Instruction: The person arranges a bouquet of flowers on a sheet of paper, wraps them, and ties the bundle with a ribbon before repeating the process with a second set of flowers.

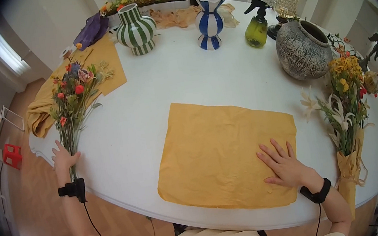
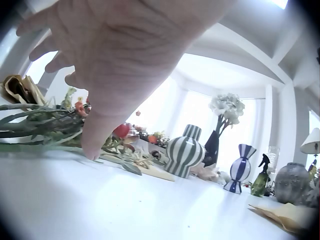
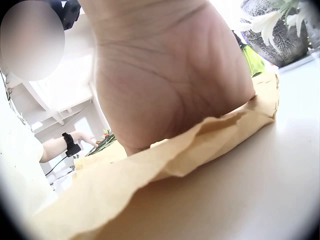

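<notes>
A sheet of yellow-brown wrapping paper (image 1: 223, 156) lies on the white table near its front edge. My right hand (image 1: 283, 165) rests on the paper's right part with fingers spread; in the right wrist view the paper's wavy edge (image 3: 170, 165) lifts off the tabletop below the palm. At the left, my left hand (image 1: 64, 159) is spread over the stems of a bunch of mixed flowers (image 1: 73, 88) with red, pink and blue blooms. The left wrist view has its thumb pointing down beside the green stems (image 2: 40, 127), fingers apart and extended.
A green-striped vase (image 1: 136, 31), a blue-striped vase (image 1: 209, 23), a spray bottle (image 1: 256, 31) and a rough grey pot (image 1: 303, 51) stand towards the back. A wrapped bouquet (image 1: 347, 144) lies along the right edge. More yellow paper (image 1: 111, 63) lies under the left flowers.
</notes>
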Available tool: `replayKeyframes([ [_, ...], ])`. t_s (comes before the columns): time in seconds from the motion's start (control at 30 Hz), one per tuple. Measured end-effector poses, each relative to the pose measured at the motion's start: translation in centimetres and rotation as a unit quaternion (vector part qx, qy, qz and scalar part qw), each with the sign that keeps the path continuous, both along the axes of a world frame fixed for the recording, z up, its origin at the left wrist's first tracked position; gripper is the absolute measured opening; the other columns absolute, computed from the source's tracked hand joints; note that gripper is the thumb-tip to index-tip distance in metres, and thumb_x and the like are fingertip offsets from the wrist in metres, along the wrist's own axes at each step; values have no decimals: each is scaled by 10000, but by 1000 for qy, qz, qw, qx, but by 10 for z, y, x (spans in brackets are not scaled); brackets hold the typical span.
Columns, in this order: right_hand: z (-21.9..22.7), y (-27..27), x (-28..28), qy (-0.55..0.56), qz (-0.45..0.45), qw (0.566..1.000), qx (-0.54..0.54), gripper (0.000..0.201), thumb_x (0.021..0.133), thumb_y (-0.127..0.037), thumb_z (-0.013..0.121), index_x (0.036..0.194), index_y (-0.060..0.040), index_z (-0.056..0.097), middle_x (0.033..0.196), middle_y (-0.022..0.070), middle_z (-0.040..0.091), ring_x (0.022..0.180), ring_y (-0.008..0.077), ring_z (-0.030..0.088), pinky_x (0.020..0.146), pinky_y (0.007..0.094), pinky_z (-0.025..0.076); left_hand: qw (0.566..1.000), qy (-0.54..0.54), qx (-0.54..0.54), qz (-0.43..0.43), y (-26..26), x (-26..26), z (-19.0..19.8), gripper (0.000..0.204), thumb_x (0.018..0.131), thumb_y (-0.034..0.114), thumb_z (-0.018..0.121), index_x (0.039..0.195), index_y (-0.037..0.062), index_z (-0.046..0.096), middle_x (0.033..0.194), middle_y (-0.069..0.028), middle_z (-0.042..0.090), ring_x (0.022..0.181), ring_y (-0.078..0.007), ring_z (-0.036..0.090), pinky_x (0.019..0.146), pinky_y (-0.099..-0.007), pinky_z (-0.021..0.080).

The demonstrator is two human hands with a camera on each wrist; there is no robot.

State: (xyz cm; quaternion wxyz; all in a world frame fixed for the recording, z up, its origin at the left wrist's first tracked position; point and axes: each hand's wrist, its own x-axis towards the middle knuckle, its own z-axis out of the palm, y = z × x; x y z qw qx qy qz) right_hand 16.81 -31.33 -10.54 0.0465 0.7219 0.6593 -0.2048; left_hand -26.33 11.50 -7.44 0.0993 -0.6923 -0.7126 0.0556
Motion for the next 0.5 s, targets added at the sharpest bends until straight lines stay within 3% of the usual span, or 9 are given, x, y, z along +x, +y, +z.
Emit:
replayKeyframes([
  [0.03, 1, 0, -1, 7, -1, 1000, -3, 760, 801, -538, 495, 1396, -176, 191, 1460, 57, 132, 1337, 357, 59, 996, 641, 91, 997, 1, -41, 66, 21, -24, -16, 790, 681, 312, 708, 1279, 5, 294, 1227, -273, 424, 1107, -379, 463, 864, -434, 434],
  [0.07, 2, 0, -1, 6, -2, 1000, -4, 760, 801, -538, 495, 1396, -176, 191, 1460, 57, 132, 1337, 357, 59, 996, 641, 91, 997, 0, -42, 65, 40, -47, -31, 790, 681, 312, 708, 1279, 5, 294, 1227, -273, 424, 1107, -379, 463, 864, -434, 434],
  [0.13, 1, 1, 0, -4, 4, 1000, -7, 754, 805, -537, 492, 1394, -174, 192, 1460, 62, 132, 1335, 361, 66, 998, 638, 92, 992, -120, -37, -30, 62, -74, -52, 631, 681, 319, 704, 1134, -2, 405, 1012, -290, 548, 930, -410, 555, 782, -422, 467],
  [0.2, 0, 1, 0, -1, 3, 1000, -6, 754, 804, -538, 492, 1394, -174, 193, 1459, 64, 133, 1334, 363, 70, 996, 640, 93, 990, -123, 11, -71, 69, -78, -66, 509, 717, 294, 674, 1051, -3, 430, 921, -266, 568, 875, -411, 563, 748, -428, 464],
  [0.27, 0, 1, -1, 4, 5, 1000, -6, 755, 803, -538, 493, 1393, -174, 194, 1459, 67, 134, 1332, 365, 74, 994, 642, 93, 985, -122, 58, -110, 64, -66, -57, 395, 754, 268, 644, 968, -4, 455, 831, -242, 589, 821, -412, 572, 715, -434, 461],
  [0.33, 0, 0, -1, 3, 0, 1000, -7, 752, 805, -542, 488, 1392, -173, 196, 1457, 73, 137, 1330, 369, 78, 992, 645, 89, 949, -238, 187, -90, 57, -37, -41, 242, 831, 202, 552, 862, -22, 463, 811, -220, 572, 738, -394, 551, 641, -444, 424],
  [0.37, 0, 0, -1, 2, 2, 1000, -5, 752, 805, -542, 488, 1392, -173, 196, 1457, 73, 137, 1330, 369, 78, 992, 645, 89, 949, -238, 189, -89, 54, -26, -33, 242, 831, 202, 552, 862, -22, 463, 811, -220, 572, 738, -394, 551, 641, -444, 424],
  [0.5, -1, 0, -1, 5, -1, 1000, -4, 751, 806, -545, 481, 1392, -173, 196, 1454, 77, 143, 1332, 368, 65, 992, 645, 84, 862, -406, 251, -171, 40, 20, -10, 261, 898, 214, 470, 782, -15, 426, 671, -137, 479, 600, -293, 484, 568, -397, 377],
])
